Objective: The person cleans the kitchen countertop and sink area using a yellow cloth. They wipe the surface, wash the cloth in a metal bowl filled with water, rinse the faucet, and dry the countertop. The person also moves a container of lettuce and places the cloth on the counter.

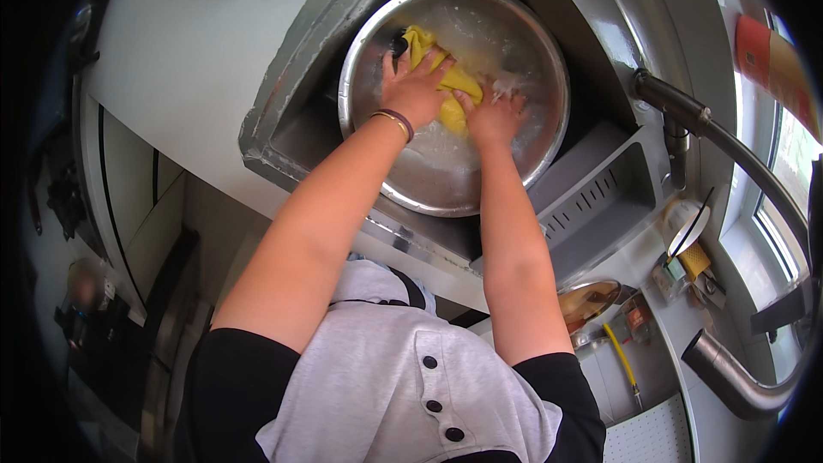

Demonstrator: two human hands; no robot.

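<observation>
A crumpled, wet yellow cloth [460, 82] lies in cloudy water inside a large round metal basin [348, 87]. My left hand [415, 91] bears down on the cloth with spread fingers, some of them curled over its folds. At the cloth's near end is my right hand [494, 117], its thumb against the fold and its fingers partly under water. A small dark piece [399, 46] shows beside the cloth's far left end; what it is cannot be made out. A dark band and a gold-coloured one circle my left wrist.
The basin sits in a metal sink [302, 141]. A grey slotted drain basket [595, 190] hangs at its right side. A curved metal faucet [726, 132] rises beyond. Rightward are a glass lid [588, 302], a yellow-handled tool [620, 357] and a window [781, 206]. White countertop [199, 64] extends left.
</observation>
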